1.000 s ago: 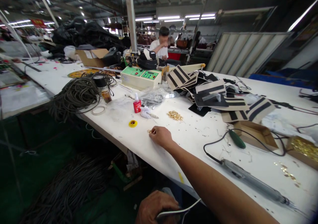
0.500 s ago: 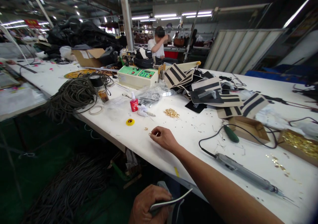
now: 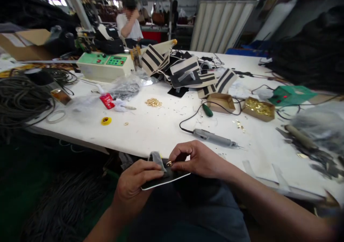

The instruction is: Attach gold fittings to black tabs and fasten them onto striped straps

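Observation:
Low in front of me, at the table's front edge, my left hand (image 3: pixel 139 181) is closed on a black panel (image 3: pixel 165 179) with a pale edge. A translucent grey strip (image 3: pixel 157 160) stands up from the panel beside the fingers. Between thumb and forefinger of my right hand (image 3: pixel 192 159) is a small gold metal fitting (image 3: pixel 169 163), held at the panel's upper face. Whether the fitting touches the panel I cannot tell. On the table beyond lie a small heap of gold rings (image 3: pixel 153 102) and a few loose gold rings (image 3: pixel 126 124).
A grey electric screwdriver (image 3: pixel 215 138) lies right of centre. Behind it are a box of gold pieces (image 3: pixel 259 109) and striped panels (image 3: pixel 188 70). To the left stand a red bottle (image 3: pixel 106 100), yellow tape roll (image 3: pixel 106 121) and green-topped machine (image 3: pixel 104 66). A co-worker (image 3: pixel 130 20) sits beyond.
My right hand has come back from the loose rings to the panel, carrying the gold fitting. My left hand has raised the panel and turned it flatter. The view has swung right.

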A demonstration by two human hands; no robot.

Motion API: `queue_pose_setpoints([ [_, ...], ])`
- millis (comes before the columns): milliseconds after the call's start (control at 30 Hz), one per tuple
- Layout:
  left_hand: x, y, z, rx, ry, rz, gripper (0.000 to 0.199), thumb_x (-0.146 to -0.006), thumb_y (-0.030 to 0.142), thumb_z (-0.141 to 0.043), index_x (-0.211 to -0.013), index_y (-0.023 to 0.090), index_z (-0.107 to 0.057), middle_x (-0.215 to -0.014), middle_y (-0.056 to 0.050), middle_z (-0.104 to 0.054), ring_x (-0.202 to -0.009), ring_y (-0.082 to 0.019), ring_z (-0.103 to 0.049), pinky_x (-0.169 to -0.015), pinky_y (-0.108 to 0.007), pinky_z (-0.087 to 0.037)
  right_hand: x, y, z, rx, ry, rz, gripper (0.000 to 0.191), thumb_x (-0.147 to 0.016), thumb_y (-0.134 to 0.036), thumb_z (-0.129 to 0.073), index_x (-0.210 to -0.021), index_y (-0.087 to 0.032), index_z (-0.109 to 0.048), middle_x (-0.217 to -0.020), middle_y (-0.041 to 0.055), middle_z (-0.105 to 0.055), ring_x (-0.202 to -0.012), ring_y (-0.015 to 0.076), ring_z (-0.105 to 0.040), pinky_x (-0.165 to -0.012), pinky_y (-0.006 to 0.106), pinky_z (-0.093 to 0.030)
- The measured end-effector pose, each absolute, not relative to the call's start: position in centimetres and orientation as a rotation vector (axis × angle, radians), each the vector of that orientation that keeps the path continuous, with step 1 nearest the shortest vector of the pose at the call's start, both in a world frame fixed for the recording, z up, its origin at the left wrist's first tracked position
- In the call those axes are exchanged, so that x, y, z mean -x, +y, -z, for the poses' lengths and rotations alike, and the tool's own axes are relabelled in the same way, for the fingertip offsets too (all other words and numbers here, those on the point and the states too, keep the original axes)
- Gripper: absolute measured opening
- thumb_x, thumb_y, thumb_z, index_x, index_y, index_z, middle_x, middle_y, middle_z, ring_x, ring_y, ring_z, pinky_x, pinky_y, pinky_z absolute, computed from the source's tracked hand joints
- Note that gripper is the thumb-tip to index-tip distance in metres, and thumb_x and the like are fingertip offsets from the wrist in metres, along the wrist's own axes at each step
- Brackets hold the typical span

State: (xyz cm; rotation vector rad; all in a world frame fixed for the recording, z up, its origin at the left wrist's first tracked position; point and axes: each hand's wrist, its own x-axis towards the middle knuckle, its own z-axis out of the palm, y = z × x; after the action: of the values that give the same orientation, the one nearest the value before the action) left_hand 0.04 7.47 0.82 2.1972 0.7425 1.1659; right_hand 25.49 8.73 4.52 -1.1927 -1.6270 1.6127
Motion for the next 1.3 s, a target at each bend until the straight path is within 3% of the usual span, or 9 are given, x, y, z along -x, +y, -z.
queue_pose_setpoints([
  [200, -2.3, 4.7, -3.2, -2.427, 0.498, -1.067, 0.019, -0.095, 0.016, -0.071, -0.113, 0.018, -0.078, -0.101, -0.010, -0.079, -0.094, -0.021, -0.074, -0.079, -0.033, -0.064, -29.1, 3.8, -5.9, 1.049, -1.803, -1.694, 0.016, -0.091, -0.027, -0.078, -0.104, -0.019, -0.080, -0.097, 0.0019, -0.078, -0.085, 0.0150, -0.072, -0.080, 0.025, -0.056],
  [367, -3.7, 2.9, -4.4, -2.514, 0.412, -1.012, 0.018, -0.099, 0.017, -0.065, -0.113, 0.015, -0.077, -0.102, -0.011, -0.081, -0.097, -0.022, -0.075, -0.082, -0.036, -0.066, -30.8, 1.0, -6.2, 0.968, -1.776, -1.703, 0.016, -0.092, -0.032, -0.078, -0.101, -0.019, -0.081, -0.098, 0.0029, -0.076, -0.092, 0.0160, -0.070, -0.088, 0.028, -0.055],
  [600, -5.4, 2.3, -5.2, -2.561, 0.337, -0.927, 0.019, -0.101, 0.018, -0.061, -0.112, 0.016, -0.077, -0.103, -0.010, -0.081, -0.098, -0.022, -0.076, -0.082, -0.036, -0.067, -31.7, -1.1, -4.6, 0.981, -1.212, -2.063, 0.026, -0.076, -0.033, -0.091, -0.090, -0.017, -0.077, -0.079, -0.0023, -0.073, -0.069, 0.0089, -0.065, -0.068, 0.020, -0.053],
  [1133, -5.3, 2.0, -4.9, -2.517, 0.295, -0.833, 0.022, -0.101, 0.017, -0.060, -0.119, 0.016, -0.075, -0.104, -0.011, -0.083, -0.098, -0.023, -0.079, -0.084, -0.036, -0.068, -31.7, -1.1, -5.3, 1.081, -1.350, -2.039, 0.019, -0.085, -0.029, -0.082, -0.102, -0.021, -0.083, -0.094, 0.0013, -0.081, -0.083, 0.0142, -0.073, -0.080, 0.025, -0.058],
  [1300, -5.1, 1.9, -4.7, -2.506, 0.301, -0.832, 0.022, -0.103, 0.017, -0.058, -0.117, 0.016, -0.075, -0.104, -0.010, -0.083, -0.101, -0.023, -0.079, -0.084, -0.037, -0.068, -31.4, -1.0, -4.9, 1.105, -1.361, -2.006, 0.019, -0.087, -0.032, -0.080, -0.099, -0.018, -0.082, -0.086, 0.0014, -0.078, -0.075, 0.0129, -0.069, -0.071, 0.023, -0.054],
])
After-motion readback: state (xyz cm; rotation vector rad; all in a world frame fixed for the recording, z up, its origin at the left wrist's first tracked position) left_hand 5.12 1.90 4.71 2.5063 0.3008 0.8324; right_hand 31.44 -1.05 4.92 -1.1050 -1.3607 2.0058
